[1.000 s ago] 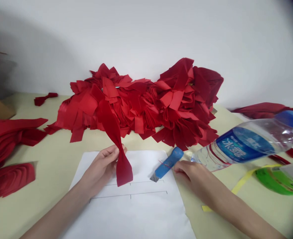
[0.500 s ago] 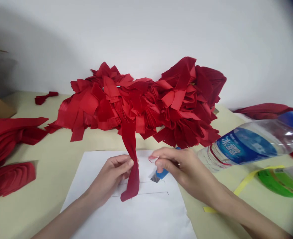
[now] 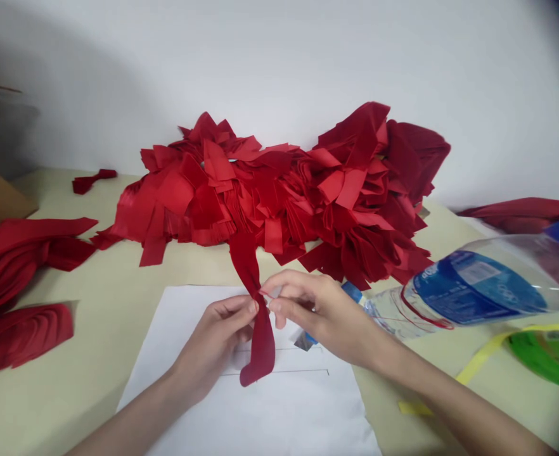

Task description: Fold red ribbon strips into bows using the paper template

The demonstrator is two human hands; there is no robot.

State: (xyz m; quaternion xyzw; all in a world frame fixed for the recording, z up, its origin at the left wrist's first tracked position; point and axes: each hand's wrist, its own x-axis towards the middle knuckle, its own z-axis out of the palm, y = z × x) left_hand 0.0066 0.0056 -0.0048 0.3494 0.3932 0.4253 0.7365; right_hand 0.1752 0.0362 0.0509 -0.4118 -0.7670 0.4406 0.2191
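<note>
My left hand pinches a dark red velvety ribbon at its gathered middle. The ribbon hangs over the white paper, its lower end curled. My right hand is closed with fingertips pinching a thin red thread right at the ribbon's narrow part. Under the right hand lies a blue utility knife, its blade showing on the paper and its body partly hidden. Red thread is wound around the lying plastic bottle on the right.
A big heap of red ribbon pieces lies against the wall. More folded red ribbons are at the left and a small tied ribbon behind them. A green tape roll with a yellow strip sits at the right.
My right hand has moved left with the thread, from beside the ribbon to its pinched middle. My left hand keeps its hold on the ribbon. The view has shifted slightly.
</note>
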